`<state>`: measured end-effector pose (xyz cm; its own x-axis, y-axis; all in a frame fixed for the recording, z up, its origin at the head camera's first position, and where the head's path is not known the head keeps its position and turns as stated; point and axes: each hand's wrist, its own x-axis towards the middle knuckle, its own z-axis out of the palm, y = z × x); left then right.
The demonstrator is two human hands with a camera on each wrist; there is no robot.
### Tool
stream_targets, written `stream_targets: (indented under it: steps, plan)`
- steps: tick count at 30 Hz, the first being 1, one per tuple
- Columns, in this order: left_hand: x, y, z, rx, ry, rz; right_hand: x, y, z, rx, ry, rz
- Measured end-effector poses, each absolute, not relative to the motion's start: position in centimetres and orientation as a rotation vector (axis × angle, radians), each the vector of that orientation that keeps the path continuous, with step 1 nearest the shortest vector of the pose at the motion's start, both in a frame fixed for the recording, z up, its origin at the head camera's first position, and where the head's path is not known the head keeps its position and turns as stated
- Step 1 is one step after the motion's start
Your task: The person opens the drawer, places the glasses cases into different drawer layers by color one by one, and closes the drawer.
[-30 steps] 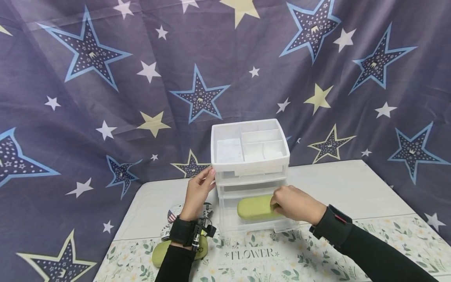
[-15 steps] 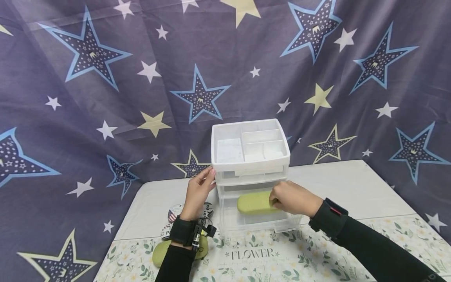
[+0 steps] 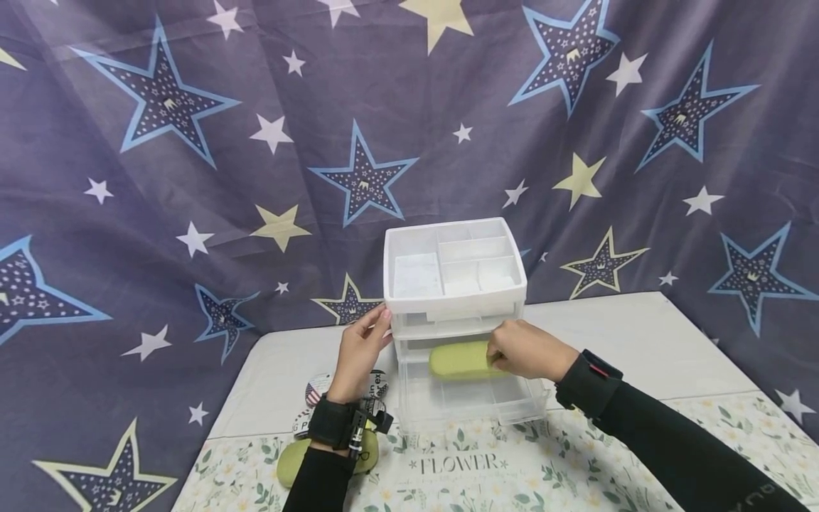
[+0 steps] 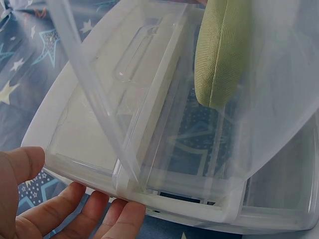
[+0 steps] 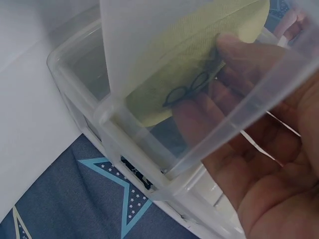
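My right hand (image 3: 531,350) pinches the right end of a yellow-green glasses case (image 3: 457,360), thumb on one face and fingers on the other. A small printed pair of glasses shows on the case in the right wrist view. The case hangs level above a clear drawer (image 3: 448,419), pulled out from the lower part of a white drawer organizer (image 3: 454,306). My left hand (image 3: 358,352) touches the organizer's left side, thumb and fingertips (image 4: 127,211) spread along its edge.
A second yellow-green glasses case (image 3: 294,462) lies on the table, partly hidden under my left forearm. Printed round pieces (image 3: 318,389), one with a flag, sit behind my left wrist. Divided compartments top the organizer. A star-patterned curtain (image 3: 448,92) hangs behind the table.
My right hand has lifted the glasses case higher and slightly back, away from the drawer's floor. My left hand stays at the organizer's side.
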<state>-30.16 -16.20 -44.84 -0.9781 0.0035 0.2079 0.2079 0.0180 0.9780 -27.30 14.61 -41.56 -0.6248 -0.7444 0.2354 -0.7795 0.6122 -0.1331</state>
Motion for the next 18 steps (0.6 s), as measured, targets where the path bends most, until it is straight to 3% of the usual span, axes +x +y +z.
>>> stream_targets:
  steps: [18]
  plan:
    - [-30.0,-16.1,-44.9,-0.214,-2.131,-2.078,-28.4,14.5,-41.5,1.267,-2.670,0.302]
